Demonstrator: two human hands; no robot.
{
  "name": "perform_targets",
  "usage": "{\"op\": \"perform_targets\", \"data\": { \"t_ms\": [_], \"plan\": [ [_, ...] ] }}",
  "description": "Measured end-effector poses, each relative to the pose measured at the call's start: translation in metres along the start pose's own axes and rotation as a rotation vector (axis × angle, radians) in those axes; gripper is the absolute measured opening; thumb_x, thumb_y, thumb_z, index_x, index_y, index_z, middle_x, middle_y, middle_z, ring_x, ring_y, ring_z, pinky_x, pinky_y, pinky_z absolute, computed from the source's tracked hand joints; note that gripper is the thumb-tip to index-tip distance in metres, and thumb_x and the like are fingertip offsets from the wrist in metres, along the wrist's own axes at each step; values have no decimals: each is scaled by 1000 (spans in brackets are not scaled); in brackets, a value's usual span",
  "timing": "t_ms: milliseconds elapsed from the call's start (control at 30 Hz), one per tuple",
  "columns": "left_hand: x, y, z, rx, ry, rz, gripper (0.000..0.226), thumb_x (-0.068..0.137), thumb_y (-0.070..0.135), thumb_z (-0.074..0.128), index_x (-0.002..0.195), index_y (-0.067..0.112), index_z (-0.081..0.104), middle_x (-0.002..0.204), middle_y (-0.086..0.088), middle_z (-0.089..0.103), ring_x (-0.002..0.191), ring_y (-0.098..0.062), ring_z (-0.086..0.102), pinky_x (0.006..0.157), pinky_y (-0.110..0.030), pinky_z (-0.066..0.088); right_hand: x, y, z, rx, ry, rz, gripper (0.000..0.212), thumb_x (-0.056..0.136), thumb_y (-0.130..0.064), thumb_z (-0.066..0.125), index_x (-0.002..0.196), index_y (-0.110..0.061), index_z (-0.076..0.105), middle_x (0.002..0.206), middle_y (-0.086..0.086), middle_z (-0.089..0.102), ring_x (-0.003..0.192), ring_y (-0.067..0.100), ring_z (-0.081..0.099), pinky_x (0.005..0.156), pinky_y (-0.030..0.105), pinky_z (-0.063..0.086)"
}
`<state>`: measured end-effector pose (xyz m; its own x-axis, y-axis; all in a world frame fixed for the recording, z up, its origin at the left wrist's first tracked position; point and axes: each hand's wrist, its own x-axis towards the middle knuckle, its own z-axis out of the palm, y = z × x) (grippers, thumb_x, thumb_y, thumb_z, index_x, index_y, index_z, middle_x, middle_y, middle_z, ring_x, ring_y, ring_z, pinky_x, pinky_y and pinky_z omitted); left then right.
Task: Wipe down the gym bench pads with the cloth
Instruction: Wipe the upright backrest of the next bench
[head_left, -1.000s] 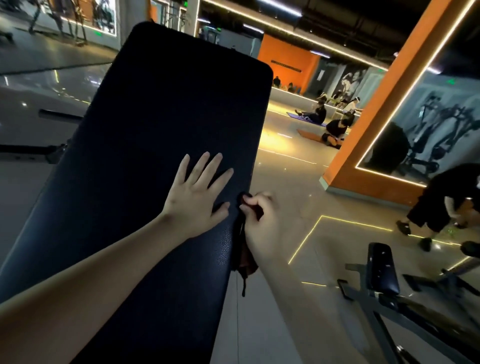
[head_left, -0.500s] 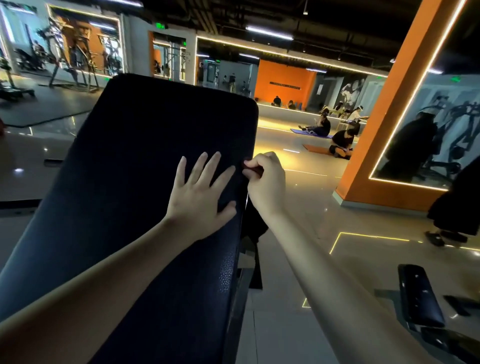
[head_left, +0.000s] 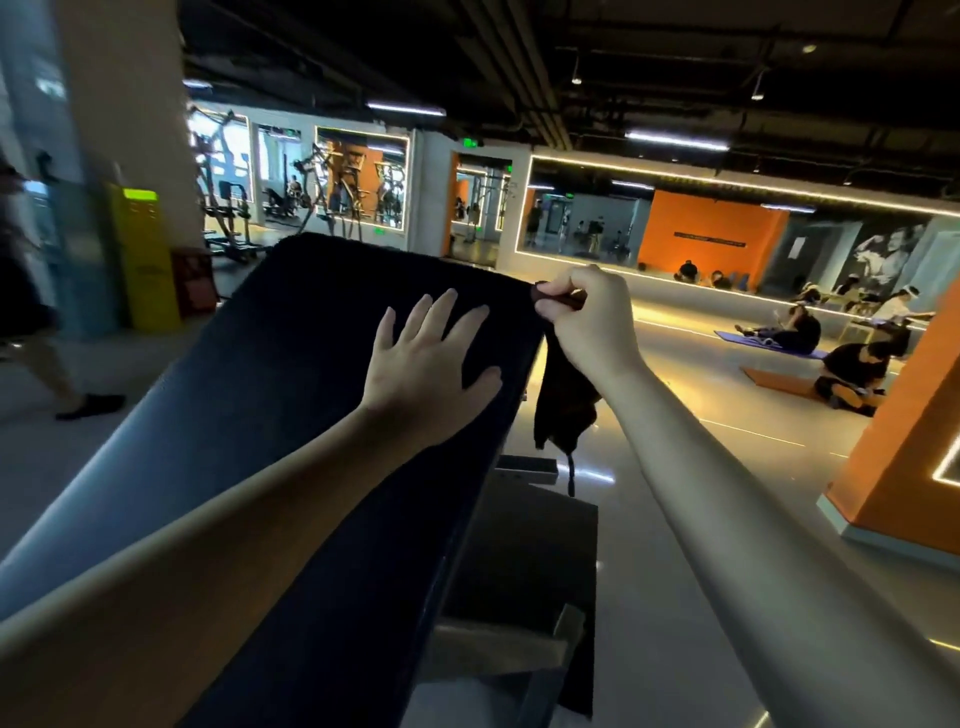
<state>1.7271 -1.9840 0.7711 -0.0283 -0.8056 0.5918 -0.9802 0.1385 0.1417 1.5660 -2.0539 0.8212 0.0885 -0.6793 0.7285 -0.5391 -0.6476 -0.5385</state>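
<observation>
The left hand (head_left: 426, 369) lies flat, fingers spread, on the black bench pad (head_left: 291, 395). At the pad's far right corner, the right hand (head_left: 587, 317) pinches a dark cloth (head_left: 563, 410), which hangs beside the edge.

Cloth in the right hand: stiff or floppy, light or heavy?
Probably floppy: the cloth hangs limp below the right hand, beside the bench pad edge. Likely light: a pinch of the fingers alone holds it up.
</observation>
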Motion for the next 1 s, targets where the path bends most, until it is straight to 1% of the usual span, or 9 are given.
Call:
{"op": "perform_targets", "data": {
  "t_ms": [133, 200, 300, 333, 467, 600, 700, 867, 1000],
  "plan": [
    [16, 4, 2, 4, 15, -79, 66, 96, 54, 39, 155, 33, 17, 165, -3, 8, 152, -20, 2, 121, -47, -1, 43, -2, -19, -71, -300, -100, 13, 87, -6, 71, 95, -17, 74, 87, -10, 62, 79, -3, 52, 68, 11, 36],
    [22, 3, 3, -4, 13, -128, 67, 95, 56, 37, 155, 34, 16, 165, -3, 7, 152, -19, 1, 122, -47, -2, 62, -6, -23, -120, -471, -185, 15, 88, -7, 71, 95, -20, 74, 93, -8, 65, 88, 2, 56, 72, 10, 38],
    [28, -3, 4, 4, 23, -222, 69, 94, 61, 35, 155, 34, 16, 165, -5, 6, 152, -19, -1, 122, -47, -2, 86, -10, -9, -140, -623, -267, 21, 86, -8, 72, 85, -29, 73, 101, -2, 69, 102, 16, 60, 87, 28, 46],
    [29, -6, 4, 3, 24, -260, 70, 93, 64, 34, 155, 35, 16, 165, -6, 7, 152, -19, -1, 122, -47, -2, 93, -12, -1, -136, -653, -291, 20, 86, -8, 72, 85, -28, 74, 100, -2, 69, 102, 16, 61, 86, 27, 47],
    [27, -18, 5, 8, 36, -386, 73, 91, 72, 30, 154, 38, 17, 164, -5, 10, 152, -19, 3, 122, -49, 0, 106, -24, 33, -77, -704, -369, 16, 86, -2, 70, 92, -16, 75, 83, -12, 64, 81, -1, 56, 63, 0, 35],
    [26, -21, 7, -11, 46, -444, 73, 91, 73, 30, 153, 38, 18, 164, -3, 12, 152, -19, 5, 122, -50, 2, 112, -24, 48, -27, -691, -420, 17, 85, -2, 72, 99, -12, 76, 79, -16, 60, 76, -7, 51, 58, -3, 33],
    [29, -21, 5, -31, 38, -435, 78, 87, 78, 31, 153, 37, 21, 163, -1, 16, 151, -19, 9, 122, -50, 5, 114, -20, 37, -33, -743, -444, 20, 85, -3, 72, 96, -20, 75, 82, -16, 63, 79, -6, 55, 66, 1, 39],
    [36, -54, -3, -46, 49, -448, 91, 78, 80, 30, 153, 28, 27, 161, 4, 22, 148, -18, 21, 121, -49, 10, 124, -10, 14, -48, -841, -445, 23, 82, -3, 74, 86, -26, 74, 91, -8, 70, 93, 5, 62, 84, 18, 47],
    [45, -86, 9, -105, 96, -498, 88, 78, 82, 26, 152, 35, 24, 163, 4, 17, 150, -15, 13, 121, -52, 3, 136, -22, 43, -102, -844, -480, 20, 81, -1, 75, 91, -19, 75, 90, -5, 71, 89, 5, 63, 80, 14, 48]
  ]
}}
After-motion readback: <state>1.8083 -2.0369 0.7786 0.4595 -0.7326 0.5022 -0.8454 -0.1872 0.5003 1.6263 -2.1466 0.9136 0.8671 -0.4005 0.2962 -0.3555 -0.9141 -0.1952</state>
